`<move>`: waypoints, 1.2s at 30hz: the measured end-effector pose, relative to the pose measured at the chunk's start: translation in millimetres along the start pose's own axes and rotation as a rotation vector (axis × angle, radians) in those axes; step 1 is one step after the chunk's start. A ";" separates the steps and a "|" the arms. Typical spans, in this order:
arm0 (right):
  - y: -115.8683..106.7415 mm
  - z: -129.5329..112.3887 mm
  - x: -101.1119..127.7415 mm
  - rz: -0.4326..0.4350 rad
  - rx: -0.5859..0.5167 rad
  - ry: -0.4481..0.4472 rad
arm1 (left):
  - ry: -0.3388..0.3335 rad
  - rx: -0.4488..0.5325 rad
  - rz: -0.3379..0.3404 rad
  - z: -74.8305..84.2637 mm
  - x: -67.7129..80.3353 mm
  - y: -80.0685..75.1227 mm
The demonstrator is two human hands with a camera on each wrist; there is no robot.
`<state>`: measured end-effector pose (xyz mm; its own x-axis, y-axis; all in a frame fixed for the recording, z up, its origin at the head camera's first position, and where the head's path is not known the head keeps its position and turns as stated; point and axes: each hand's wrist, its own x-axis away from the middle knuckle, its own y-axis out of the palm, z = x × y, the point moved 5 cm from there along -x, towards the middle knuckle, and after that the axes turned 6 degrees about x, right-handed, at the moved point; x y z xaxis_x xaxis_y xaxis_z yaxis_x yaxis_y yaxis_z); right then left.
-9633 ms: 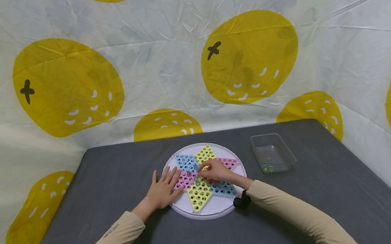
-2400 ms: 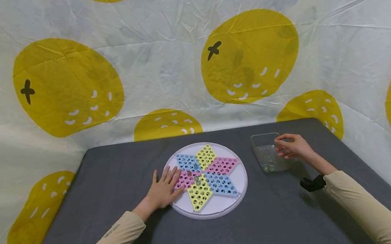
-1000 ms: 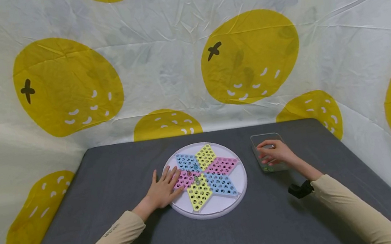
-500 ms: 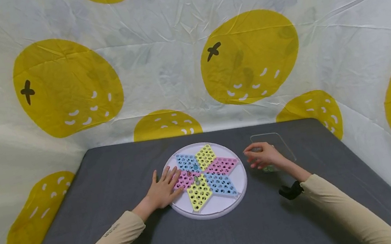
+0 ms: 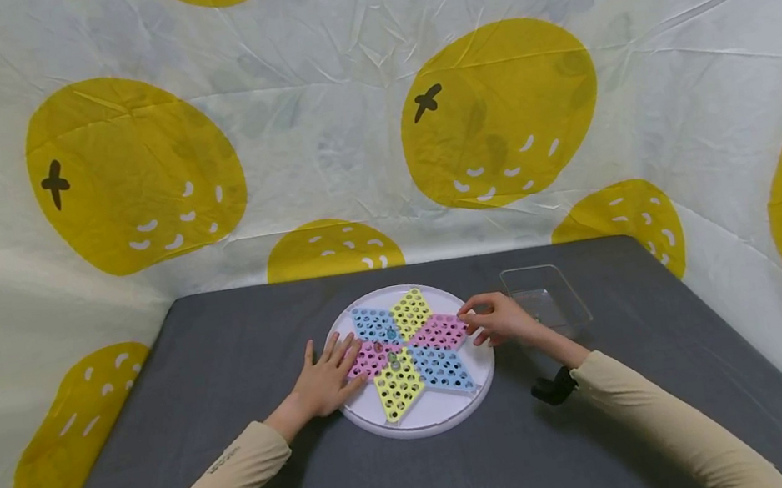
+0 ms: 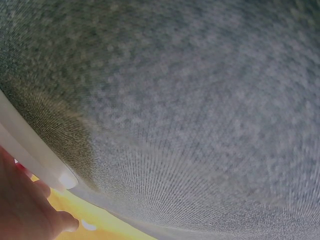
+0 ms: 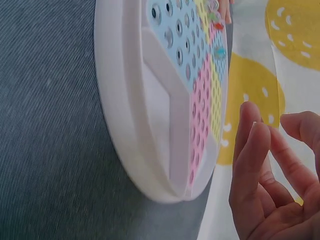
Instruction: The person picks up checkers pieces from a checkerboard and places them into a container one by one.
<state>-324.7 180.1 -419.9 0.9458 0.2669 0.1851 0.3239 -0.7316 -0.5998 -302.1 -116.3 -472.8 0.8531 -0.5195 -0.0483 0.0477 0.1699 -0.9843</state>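
A round white game board (image 5: 425,418) with a star of blue, yellow and pink holed fields lies mid-table; its rim fills the right wrist view (image 7: 125,125). A few marbles (image 5: 393,360) sit in holes near its centre. My left hand (image 5: 328,378) rests flat and open on the board's left edge, and its fingers show at the rim (image 6: 20,210). My right hand (image 5: 467,319) hovers over the pink point at the board's right, thumb and forefinger pinched together as if on a marble, which I cannot see. The fingers (image 7: 255,150) hang beside the rim.
A clear plastic tray (image 5: 557,288) stands just right of the board, behind my right wrist. The grey cloth table (image 5: 224,345) is bordered by a white sheet with yellow fruit prints (image 5: 500,109) at the back and both sides.
My right hand has left the clear tray and travelled left to the board's right point. The left hand has stayed flat on the board's edge.
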 end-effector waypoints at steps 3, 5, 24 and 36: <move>8.0 -5.2 -3.8 -0.005 0.013 -0.016 | 0.002 0.003 0.000 0.1 0.1 -0.2; 13.7 -8.4 -6.1 -0.005 0.014 -0.023 | 0.003 0.004 0.001 0.5 0.4 -0.8; 52.7 -36.5 -19.6 -0.031 -0.017 -0.055 | -0.004 0.005 -0.010 1.2 1.3 -0.8; 72.9 -40.5 -25.6 -0.055 -0.031 -0.067 | -0.003 -0.001 -0.009 0.8 1.3 -1.1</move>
<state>-324.3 94.5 -436.8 0.9232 0.3475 0.1640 0.3766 -0.7335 -0.5658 -300.6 -116.5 -471.7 0.8545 -0.5180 -0.0391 0.0547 0.1646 -0.9848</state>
